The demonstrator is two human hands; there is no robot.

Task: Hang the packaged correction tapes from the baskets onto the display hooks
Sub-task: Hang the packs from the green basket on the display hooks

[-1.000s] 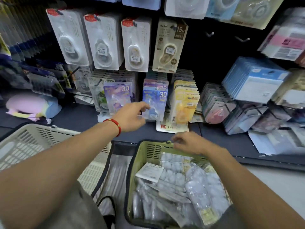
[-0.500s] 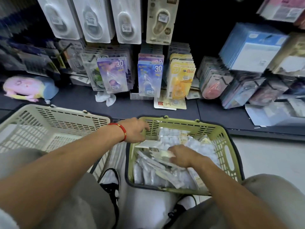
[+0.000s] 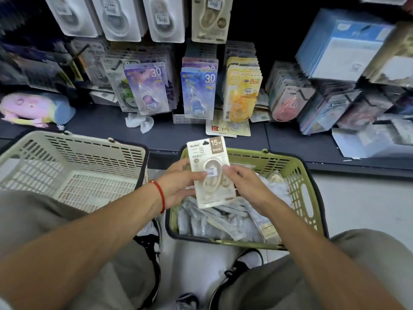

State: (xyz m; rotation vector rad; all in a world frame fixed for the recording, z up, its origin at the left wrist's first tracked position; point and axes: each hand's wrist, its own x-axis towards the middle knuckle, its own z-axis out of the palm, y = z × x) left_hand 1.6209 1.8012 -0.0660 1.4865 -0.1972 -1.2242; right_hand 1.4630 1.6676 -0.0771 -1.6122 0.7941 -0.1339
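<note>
A beige packaged correction tape (image 3: 211, 173) marked 15M is held upright over the green basket (image 3: 307, 191). My left hand (image 3: 178, 186) grips its left edge and my right hand (image 3: 248, 186) grips its right edge. The green basket holds several more clear-wrapped tape packs (image 3: 219, 222). Above, a matching beige pack (image 3: 210, 19) hangs on the display beside white packs (image 3: 165, 16). Purple (image 3: 148, 90), blue (image 3: 199, 95) and yellow (image 3: 242, 95) packs hang in the lower row. The hooks themselves are hidden behind the packs.
A white basket (image 3: 73, 157) stands at the left. A pastel plush toy (image 3: 33, 108) and a crumpled tissue (image 3: 139, 123) lie on the dark shelf. Stacks of blue packs (image 3: 344, 45) crowd the right side. My knees and shoes are below the baskets.
My left hand came back from the lower hanging packs to the green basket. Both hands dug into the basket and lifted out the beige 15M pack. The view tilted down.
</note>
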